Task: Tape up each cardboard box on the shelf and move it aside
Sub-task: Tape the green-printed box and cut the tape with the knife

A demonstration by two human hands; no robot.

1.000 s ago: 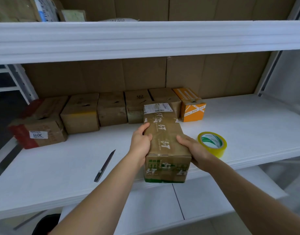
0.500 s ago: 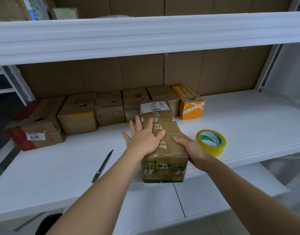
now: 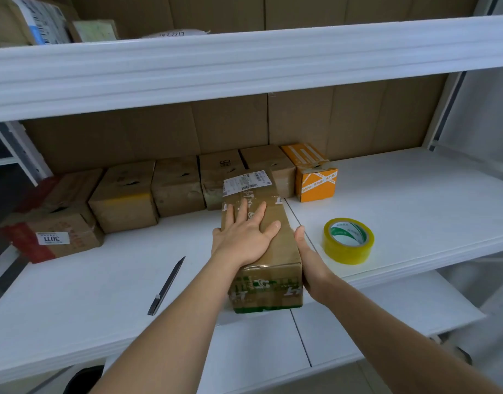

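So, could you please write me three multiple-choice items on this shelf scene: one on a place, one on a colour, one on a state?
1. Where is the tape roll relative to the long box?
A left
B right
C on top

2. What colour is the small box ending the back row?
A orange
B blue
C black

3. How does the left hand lie?
A fist
B flat on the box
C pinching the knife

Answers: B, the roll sits beyond the right hand; A, its faces are orange; B, straight fingers spread on top.
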